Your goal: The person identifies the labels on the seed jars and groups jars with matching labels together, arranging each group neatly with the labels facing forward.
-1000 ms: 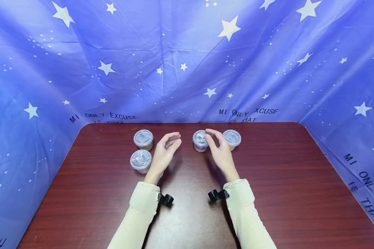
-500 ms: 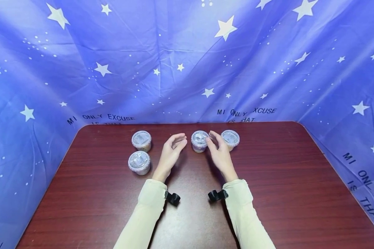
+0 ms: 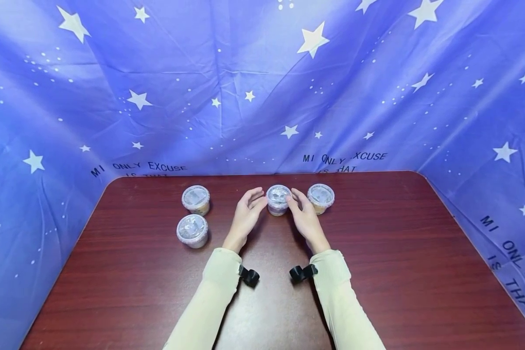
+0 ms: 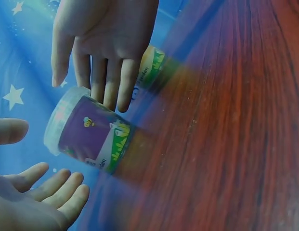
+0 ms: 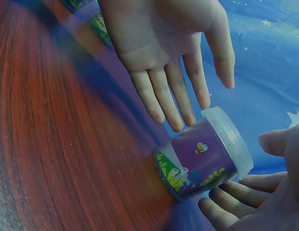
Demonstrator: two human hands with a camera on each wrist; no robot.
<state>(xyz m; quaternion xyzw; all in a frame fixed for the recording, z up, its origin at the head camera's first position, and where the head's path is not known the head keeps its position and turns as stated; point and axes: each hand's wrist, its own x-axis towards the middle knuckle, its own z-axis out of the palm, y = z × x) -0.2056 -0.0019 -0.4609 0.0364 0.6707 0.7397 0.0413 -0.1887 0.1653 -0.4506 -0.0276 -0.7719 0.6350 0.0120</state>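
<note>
Starry blue cloth backs the counter, where the left hand has moved nearer the lidded purple tub, now flanked by it and the right hand, both with fingers loosely extended, neither gripping, contact unclear.

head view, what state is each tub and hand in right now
Purple-labelled tub: upright, lid on
Right tub: upright, lid on
Far left tub: upright, lid on
Near left tub: upright, lid on
Left hand: fingers loosely extended by the purple-labelled tub, contact unclear
Right hand: fingers loosely extended by the same tub, contact unclear
</note>
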